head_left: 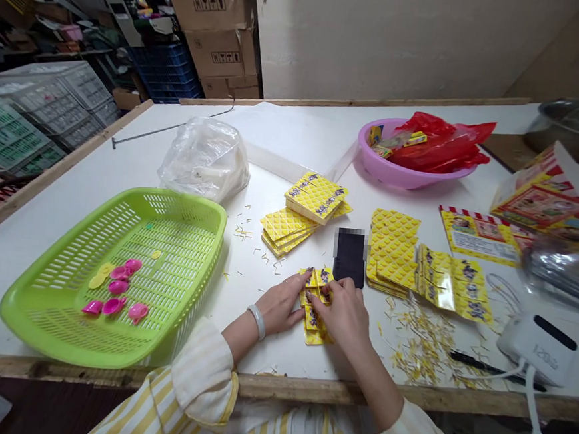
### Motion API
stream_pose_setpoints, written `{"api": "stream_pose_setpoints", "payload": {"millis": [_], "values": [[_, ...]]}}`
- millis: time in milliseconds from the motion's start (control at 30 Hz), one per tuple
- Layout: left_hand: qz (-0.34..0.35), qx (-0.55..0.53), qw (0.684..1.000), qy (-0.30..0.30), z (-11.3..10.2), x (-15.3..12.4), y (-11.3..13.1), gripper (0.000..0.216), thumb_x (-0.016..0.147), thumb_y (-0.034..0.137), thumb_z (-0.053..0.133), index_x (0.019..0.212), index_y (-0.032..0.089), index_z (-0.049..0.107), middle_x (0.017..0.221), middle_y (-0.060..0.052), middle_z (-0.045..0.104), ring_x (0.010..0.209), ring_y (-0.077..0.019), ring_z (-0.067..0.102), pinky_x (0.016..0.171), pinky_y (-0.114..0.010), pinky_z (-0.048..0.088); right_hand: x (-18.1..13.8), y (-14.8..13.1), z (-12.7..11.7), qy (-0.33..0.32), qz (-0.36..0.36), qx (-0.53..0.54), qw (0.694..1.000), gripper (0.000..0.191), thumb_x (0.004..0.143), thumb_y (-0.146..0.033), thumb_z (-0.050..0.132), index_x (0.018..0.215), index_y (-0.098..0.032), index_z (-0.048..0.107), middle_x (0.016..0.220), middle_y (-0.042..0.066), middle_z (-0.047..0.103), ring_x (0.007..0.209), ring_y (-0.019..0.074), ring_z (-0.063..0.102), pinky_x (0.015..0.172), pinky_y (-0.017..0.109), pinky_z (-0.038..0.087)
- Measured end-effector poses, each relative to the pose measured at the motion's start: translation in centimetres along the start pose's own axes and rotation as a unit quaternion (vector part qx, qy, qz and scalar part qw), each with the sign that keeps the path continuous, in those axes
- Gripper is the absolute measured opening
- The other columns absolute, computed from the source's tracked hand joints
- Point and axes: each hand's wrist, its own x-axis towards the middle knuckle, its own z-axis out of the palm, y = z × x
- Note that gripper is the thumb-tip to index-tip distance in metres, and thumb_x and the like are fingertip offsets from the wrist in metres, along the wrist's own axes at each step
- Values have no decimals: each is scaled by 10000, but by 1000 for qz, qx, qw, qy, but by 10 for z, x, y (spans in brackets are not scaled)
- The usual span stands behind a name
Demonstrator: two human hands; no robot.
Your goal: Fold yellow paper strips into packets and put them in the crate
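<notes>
A yellow printed card [313,318] with slits and dark lettering lies on the white table in front of me. My left hand [283,303] grips its left side, fingertips on the upper part and thumb lower down. From the right, my right hand [344,315] pinches at the card's middle, its fingers bent; any small piece between them is hidden. Just beyond my right hand lies a black phone [350,258]. Stacks of similar yellow cards [291,227] sit farther back, and more yellow cards [392,248] are at the right. Thin yellow paper strips [422,348] are scattered beside my right forearm.
At left stands a green basket [198,236] holding pink and yellow plastic pieces. Behind it is a clear plastic bag [206,157]. A purple basin [398,175] with red plastic is at the back right. A white power bank [540,347], cable and black pen [488,368] lie near the front right.
</notes>
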Motion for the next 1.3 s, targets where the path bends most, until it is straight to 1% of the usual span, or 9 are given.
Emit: {"api": "stream_pose_setpoints", "payload": {"millis": [133, 267, 367, 533, 667, 767, 1067, 1200, 1300], "values": [[38, 27, 998, -43, -7, -1, 1, 363, 775, 212, 579, 1131, 150, 539, 1473, -186, 330, 1373, -295, 323, 1119, -446, 345, 4, 17, -3, -19, -50, 59, 997, 234, 790, -375, 622, 910, -179, 666, 956, 105, 529, 928, 277, 546, 818, 406, 462], [42, 21, 996, -80, -18, 2, 2, 387, 754, 159, 560, 1140, 129, 561, 1488, -201, 296, 1385, -310, 296, 1124, -454, 318, 3, 54, -5, -94, -168, 235, 953, 238, 792, -301, 569, 996, -221, 661, 1084, 74, 512, 1069, 220, 527, 927, 366, 439], [28, 14, 998, -54, -23, 3, 6, 297, 810, 161, 510, 1087, 152, 617, 1494, -165, 295, 1379, -289, 305, 1108, -441, 338, 1, 68, 1, -83, -173, 282, 940, 203, 811, -297, 538, 958, -242, 667, 1112, 66, 500, 1115, 212, 504, 928, 361, 441], [-38, 89, 993, 72, -13, 0, 21, 271, 801, 337, 625, 1052, 242, 663, 1478, -111, 290, 1346, -343, 275, 1082, -570, 290, -3, 63, 20, 1, -167, 272, 948, 154, 792, -284, 566, 895, -231, 667, 1061, 72, 505, 1083, 237, 499, 967, 415, 406], [-10, 98, 994, 47, 3, -4, 25, 156, 840, 263, 583, 953, 202, 670, 1494, -104, 274, 1395, -339, 171, 1096, -553, 294, -15, 58, 27, 46, -181, 228, 956, 97, 808, -224, 544, 828, -218, 638, 1115, 85, 528, 1071, 250, 491, 931, 432, 421], [4, 63, 997, 37, 8, -5, 20, 168, 868, 198, 526, 980, 189, 651, 1504, -112, 264, 1405, -299, 198, 1109, -520, 323, -20, 60, 28, 70, -195, 211, 955, 114, 840, -211, 520, 860, -217, 632, 1146, 91, 535, 1088, 253, 479, 933, 442, 425], [2, 69, 997, 42, 19, -6, 22, 180, 907, 151, 452, 989, 165, 611, 1511, -139, 262, 1390, -278, 286, 1098, -504, 368, -22, 65, 30, 58, -277, 139, 949, 225, 863, -141, 485, 987, -222, 655, 1242, 77, 573, 1152, 277, 420, 986, 497, 394], [-2, 40, 997, 67, 16, -8, 23, 157, 883, 165, 502, 1006, 174, 600, 1483, -143, 270, 1348, -263, 350, 1079, -461, 402, -14, 69, 25, 27, -242, 223, 944, 191, 858, -166, 482, 942, -215, 647, 1178, 77, 610, 1100, 242, 494, 957, 473, 426], [-29, 8, 994, 105, 12, -10, 21, 120, 846, 190, 570, 957, 181, 614, 1338, -136, 387, 1247, -243, 441, 1041, -433, 442, -7, 71, 20, 4, -240, 260, 935, 151, 826, -155, 517, 882, -208, 647, 1152, 77, 613, 1119, 223, 509, 971, 439, 424]]}}
